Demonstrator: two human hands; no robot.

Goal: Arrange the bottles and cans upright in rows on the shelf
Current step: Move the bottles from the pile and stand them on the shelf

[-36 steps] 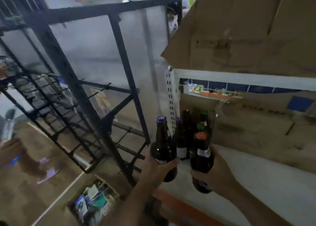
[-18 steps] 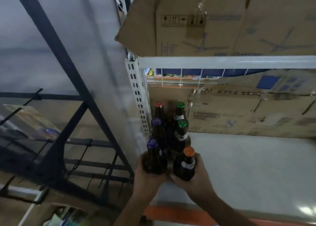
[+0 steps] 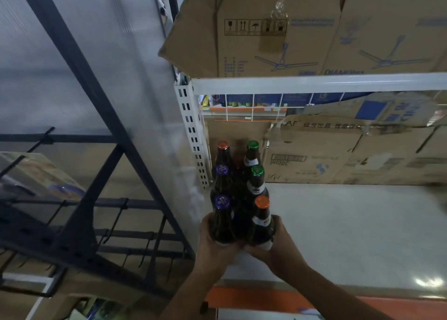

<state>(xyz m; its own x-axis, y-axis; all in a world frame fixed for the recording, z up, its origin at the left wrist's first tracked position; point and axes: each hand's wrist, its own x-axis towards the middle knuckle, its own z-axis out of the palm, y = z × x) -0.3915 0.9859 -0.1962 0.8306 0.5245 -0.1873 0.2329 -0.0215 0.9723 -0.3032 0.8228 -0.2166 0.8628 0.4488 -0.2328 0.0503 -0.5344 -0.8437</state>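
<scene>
I count six bottles (image 3: pixel 256 186), upright in two columns of three at the left end of the shelf (image 3: pixel 350 235), beside the perforated post (image 3: pixel 192 135). Caps: two purple, two green, two orange. Dark brown glass. Left grip (image 3: pixel 212 249) wraps the front purple-cap bottle (image 3: pixel 222 225); right grip (image 3: pixel 280 249) wraps the front orange-cap bottle (image 3: pixel 263 225).

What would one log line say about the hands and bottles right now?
left hand: holds purple-cap bottle | right hand: holds orange-cap bottle | both upright at shelf front | other bottles behind, two rows
</scene>
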